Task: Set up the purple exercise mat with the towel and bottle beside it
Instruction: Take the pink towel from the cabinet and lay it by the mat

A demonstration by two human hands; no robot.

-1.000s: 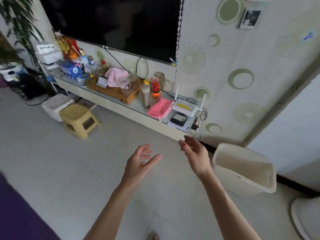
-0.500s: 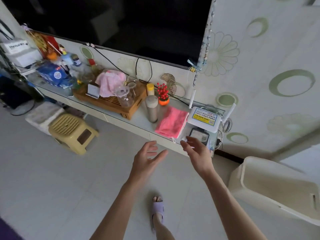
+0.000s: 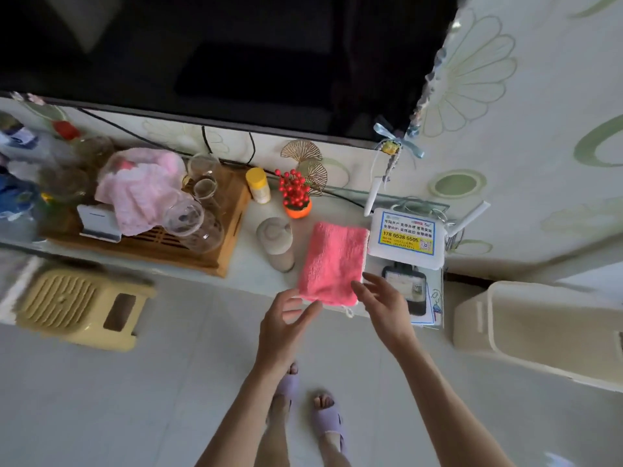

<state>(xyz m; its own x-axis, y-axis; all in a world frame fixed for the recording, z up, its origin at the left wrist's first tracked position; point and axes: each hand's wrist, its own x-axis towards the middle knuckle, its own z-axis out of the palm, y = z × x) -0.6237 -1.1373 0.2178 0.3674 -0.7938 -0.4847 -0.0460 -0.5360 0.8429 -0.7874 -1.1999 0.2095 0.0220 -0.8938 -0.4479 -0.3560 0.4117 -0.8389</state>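
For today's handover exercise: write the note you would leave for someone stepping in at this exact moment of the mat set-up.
Left hand: open, empty, at the near left corner of the pink towel.
Right hand: open, empty, at the towel's near right corner.
Towel lies folded flat on the shelf, its near edge overhanging. Beige bottle stands upright just left of it.
The purple mat is out of view.
Done: nothing picked up yet.
Left: take the towel and bottle and set them beside the mat.
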